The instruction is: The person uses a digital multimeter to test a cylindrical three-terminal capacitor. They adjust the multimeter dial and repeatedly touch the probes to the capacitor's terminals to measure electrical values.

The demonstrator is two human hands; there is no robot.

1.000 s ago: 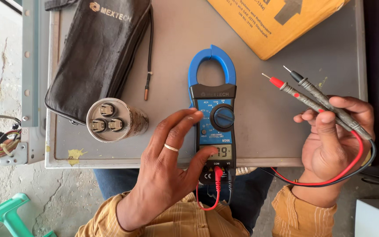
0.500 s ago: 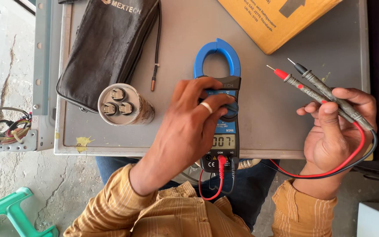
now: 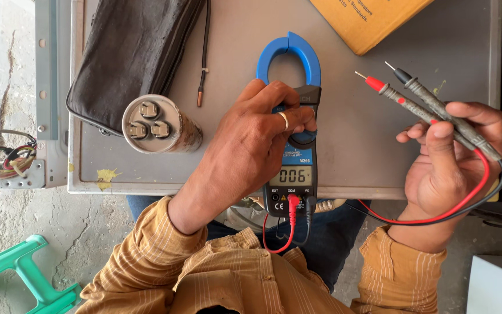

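**A:** Describe the layout, largest item first.

**B:** The grey metal panel [image 3: 367, 145] serves as the work surface. At 10 o'clock on it lies a black soft case [image 3: 129, 52], partly cut off by the top edge. A yellow carton [image 3: 373, 20] sits at 1 o'clock, also cropped. Just below the case stands a silver cylindrical capacitor [image 3: 158, 125], terminals facing up – presumably so the contacts stay reachable.

**A:** And the meter?

**B:** The blue clamp meter [image 3: 290, 116] lies flat at centre, its lower end overhanging the 6 o'clock edge so the plugged-in leads hang free. The left hand [image 3: 251, 151] rests over its body, fingers curled around the rotary dial – gripping it, by the look of it. The right hand [image 3: 448, 168], at 3 o'clock, clasps both test probes [image 3: 431, 107] together, tips pointing to 11 o'clock and clear of the panel.

**A:** Anything obscured?

**B:** The dial setting is hidden under the fingers. The loose wiring [image 3: 1, 160] at 9 o'clock is too tangled to trace.
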